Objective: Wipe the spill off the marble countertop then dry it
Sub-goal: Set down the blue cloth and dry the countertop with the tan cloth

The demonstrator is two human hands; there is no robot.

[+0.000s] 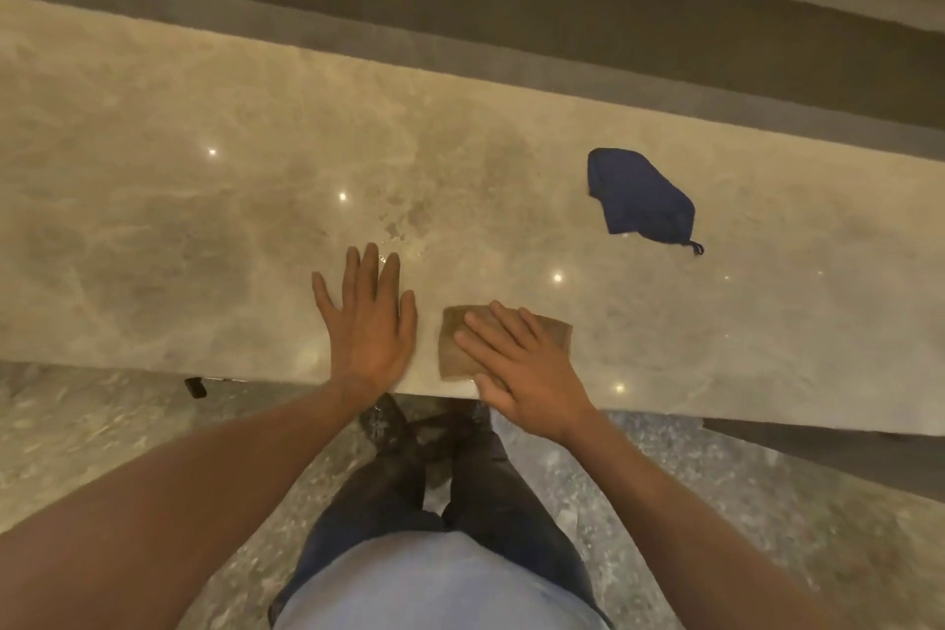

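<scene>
A beige marble countertop (179, 220) runs across the view. A small wet spill (399, 233) glistens just beyond my left fingertips. My left hand (368, 322) lies flat and open on the marble near the front edge, holding nothing. To its right, my right hand (516, 363) presses flat on a folded brown cloth (452, 353) lying at the front edge; the fingers rest on top rather than closing around it. A crumpled dark blue cloth (639, 197) with a small loop lies farther back to the right, apart from both hands.
The counter's front edge (255, 380) runs just below my hands, with speckled stone floor (102, 435) and my legs beneath. A dark recessed ledge (511, 31) borders the far side. A small black object (196, 387) sits under the edge at left.
</scene>
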